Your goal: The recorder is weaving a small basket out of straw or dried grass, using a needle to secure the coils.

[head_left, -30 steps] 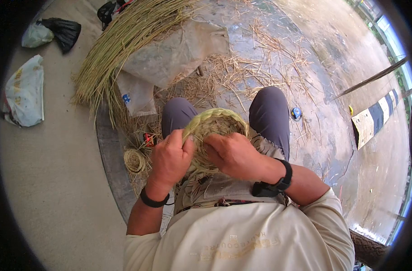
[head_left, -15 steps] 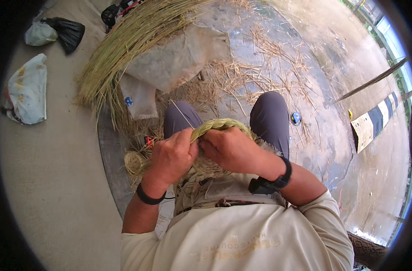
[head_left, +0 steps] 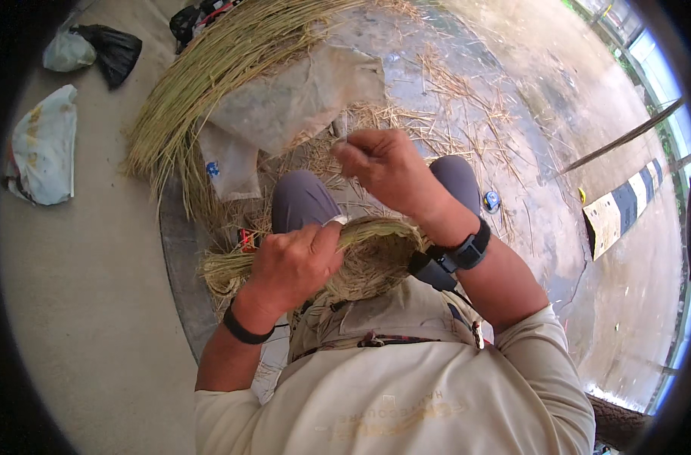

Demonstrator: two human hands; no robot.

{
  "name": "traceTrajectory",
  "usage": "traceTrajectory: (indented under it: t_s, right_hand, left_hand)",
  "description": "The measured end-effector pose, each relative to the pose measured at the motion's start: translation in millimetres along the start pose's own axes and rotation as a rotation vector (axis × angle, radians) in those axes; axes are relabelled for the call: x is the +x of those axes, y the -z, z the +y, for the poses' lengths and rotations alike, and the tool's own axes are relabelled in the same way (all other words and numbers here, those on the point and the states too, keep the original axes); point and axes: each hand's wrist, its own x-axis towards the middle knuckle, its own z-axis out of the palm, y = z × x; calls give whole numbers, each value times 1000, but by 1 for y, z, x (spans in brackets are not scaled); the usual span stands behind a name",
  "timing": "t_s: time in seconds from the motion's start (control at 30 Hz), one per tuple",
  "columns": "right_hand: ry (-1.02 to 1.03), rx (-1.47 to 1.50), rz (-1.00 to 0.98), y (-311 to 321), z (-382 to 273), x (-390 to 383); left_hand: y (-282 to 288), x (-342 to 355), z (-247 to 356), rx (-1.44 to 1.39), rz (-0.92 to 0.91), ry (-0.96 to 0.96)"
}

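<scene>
A round coiled straw basket (head_left: 376,262) sits in my lap between my knees, its hollow turned up toward me and a greener straw coil along its far rim. My left hand (head_left: 294,262) is closed on the rim at the left side, where a loose straw bundle (head_left: 228,265) trails out past the wrist. Something small and whitish shows by the left thumb; its kind is unclear. My right hand (head_left: 382,163) is raised beyond the basket, apart from it, thumb and fingers pinched together. What that pinch holds, if anything, is too fine to make out.
A big sheaf of long straw (head_left: 209,83) lies at the far left beside a crumpled pale sheet (head_left: 300,95). Straw scraps (head_left: 466,91) litter the floor ahead. A blue tape measure (head_left: 491,201) lies right of my knee. Bags (head_left: 46,148) rest at left; a striped barrier (head_left: 626,205) stands right.
My right hand has left the basket rim and risen up and away from me. The basket's hollow now shows. My left hand keeps its grip on the rim.
</scene>
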Motion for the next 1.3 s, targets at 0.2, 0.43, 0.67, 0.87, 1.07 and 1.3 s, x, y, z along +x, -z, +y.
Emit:
traceTrajectory:
  t_s: [0.2,0.43,0.67,0.87,1.07,1.3]
  right_hand:
    - [-56,640,-138,2,-24,-32]
    - [-168,1027,298,136,-23,-54]
    - [-32,515,602,216,26,-87]
    - [154,208,-223,41,-12,-51]
    - [-218,227,-620,28,49,-58]
    - [-402,472,-472,65,49,-77]
  left_hand:
    - [-2,-5,-10,-20,-7,43]
    - [36,-46,-61,69,-53,259]
    - [59,-64,-73,96,-118,316]
    - [41,-13,-34,-218,-226,170]
    - [31,4,-25,-243,-236,189]
    - [11,5,-27,-312,-194,131]
